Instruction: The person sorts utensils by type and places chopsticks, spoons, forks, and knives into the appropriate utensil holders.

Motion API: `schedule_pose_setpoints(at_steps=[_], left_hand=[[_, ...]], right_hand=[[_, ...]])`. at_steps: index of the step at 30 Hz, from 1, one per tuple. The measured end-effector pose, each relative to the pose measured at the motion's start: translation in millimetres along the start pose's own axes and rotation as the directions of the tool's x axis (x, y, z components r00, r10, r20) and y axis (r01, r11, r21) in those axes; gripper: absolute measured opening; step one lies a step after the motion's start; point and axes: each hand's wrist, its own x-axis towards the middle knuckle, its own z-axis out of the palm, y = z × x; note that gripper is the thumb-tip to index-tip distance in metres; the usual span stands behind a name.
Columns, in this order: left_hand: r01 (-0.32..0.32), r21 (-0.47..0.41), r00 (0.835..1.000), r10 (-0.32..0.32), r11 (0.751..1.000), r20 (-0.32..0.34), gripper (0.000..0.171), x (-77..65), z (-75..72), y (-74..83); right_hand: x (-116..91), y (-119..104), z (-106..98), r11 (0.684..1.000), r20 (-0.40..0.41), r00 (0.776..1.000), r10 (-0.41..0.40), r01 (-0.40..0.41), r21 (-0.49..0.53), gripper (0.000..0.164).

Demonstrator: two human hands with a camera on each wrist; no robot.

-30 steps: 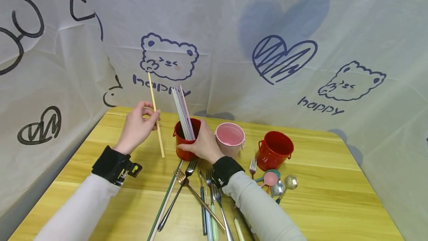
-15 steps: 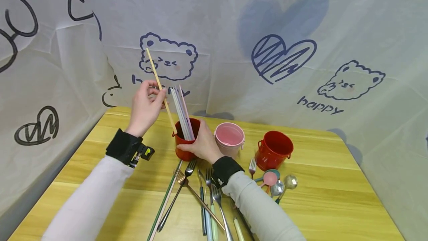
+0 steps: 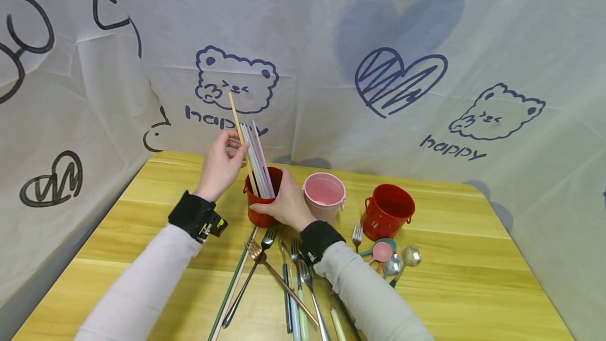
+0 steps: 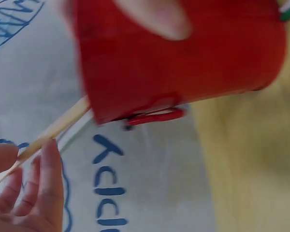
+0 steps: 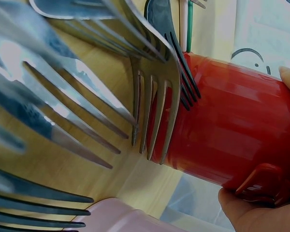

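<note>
My left hand [image 3: 221,166] pinches a yellow wooden chopstick [image 3: 234,113] between thumb and fingers. In the head view its lower end is inside the left red bucket [image 3: 262,218], beside several pale white and pinkish sticks [image 3: 259,158] leaning there. The left wrist view has the same chopstick [image 4: 55,128] slanting to the bucket's rim. My right hand [image 3: 289,202] grips that bucket by its rim and side, thumb across the front; the right wrist view catches the hand [image 5: 261,215] by the bucket's handle lug [image 5: 262,181].
A pink bucket [image 3: 325,193] stands just right of my right hand, with another red bucket [image 3: 385,217] farther right. Several forks [image 3: 306,275] and a green stick [image 3: 233,283] lie in front. Spoons [image 3: 382,252] cluster near the right bucket. A drawn-on white cloth [image 3: 322,67] hangs behind the table.
My left hand has lifted the chopstick from beside the bucket, moved right, and lowered its bottom end into the bucket. My right hand has stayed on the bucket.
</note>
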Motion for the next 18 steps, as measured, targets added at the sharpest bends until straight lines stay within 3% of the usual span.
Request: schedule_pose_setpoints(at_steps=[6,18], left_hand=[[0.055,0.148,0.993,-0.069,0.987,0.092,0.033,-14.0,4.7,-20.7],[0.071,0.179,0.979,-0.103,0.981,0.177,0.033,-45.5,3.6,-44.0]], right_hand=[[-0.4,-1.7,0.0,1.0,-0.002,1.0,-0.016,0.016,-0.009,0.09],[-0.4,-0.9,0.5,1.0,-0.009,1.0,-0.025,0.025,-0.012,0.089]])
